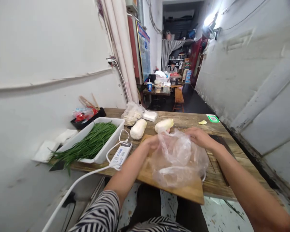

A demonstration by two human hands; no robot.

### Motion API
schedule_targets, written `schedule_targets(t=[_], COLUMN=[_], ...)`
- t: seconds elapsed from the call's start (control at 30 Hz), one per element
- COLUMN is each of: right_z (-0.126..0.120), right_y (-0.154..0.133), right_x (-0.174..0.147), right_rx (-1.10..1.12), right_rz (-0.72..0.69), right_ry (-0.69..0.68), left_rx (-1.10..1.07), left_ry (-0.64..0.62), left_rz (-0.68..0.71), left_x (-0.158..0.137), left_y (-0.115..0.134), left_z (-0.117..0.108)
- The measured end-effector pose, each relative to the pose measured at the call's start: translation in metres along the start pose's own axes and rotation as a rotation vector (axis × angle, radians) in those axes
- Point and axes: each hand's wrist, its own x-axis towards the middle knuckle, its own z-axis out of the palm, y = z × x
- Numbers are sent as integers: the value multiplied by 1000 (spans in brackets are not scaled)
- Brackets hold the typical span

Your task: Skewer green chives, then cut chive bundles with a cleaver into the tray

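Note:
A clear, crumpled plastic bag (180, 161) hangs spread over the wooden cutting board (192, 192), held up near its mouth. My right hand (197, 135) pinches the bag's right upper edge, fingers bent. On the other side, my left hand (156, 141) grips the bag, its fingers partly hidden by the film. Just beyond the bag lies a napa cabbage (164, 125) with a yellowish tip. A second pale napa cabbage (138, 129) rests to its left, past my left hand.
Left on the wooden table (188, 117) are a white tub (120, 124) of green chives (94, 138), a power strip (122, 154) with a white cable, and a knotted bag (132, 113). A dark flat blade-like thing (223, 145) lies right. A person (172, 68) sits far back.

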Motion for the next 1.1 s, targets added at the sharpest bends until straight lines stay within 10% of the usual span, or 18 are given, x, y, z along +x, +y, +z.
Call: schedule_targets(t=[0.1,0.27,0.33,0.57,0.87,1.1], right_z=[0,34,55,83,39,59], right_y=[-32,-118,-136,-98,-93,-78], right_x=[30,23,10,9,44,39], right_rx=[-274,-487,-407,-382,-413,-524], right_rz=[-38,-38,-40,114,257,352], right_ry=[-24,156,18,-518,-450,-618], left_rx=[46,-9,31,466,748,860], left_ry=[-270,231,367,692,850,741], left_rz=[-269,-67,-16,-95,400,244], left_x=[-32,-60,-70,-110,-122,-124], left_y=[3,-7,-19,-54,-6,-9], left_z=[-13,-33,-47,-98,-97,-99])
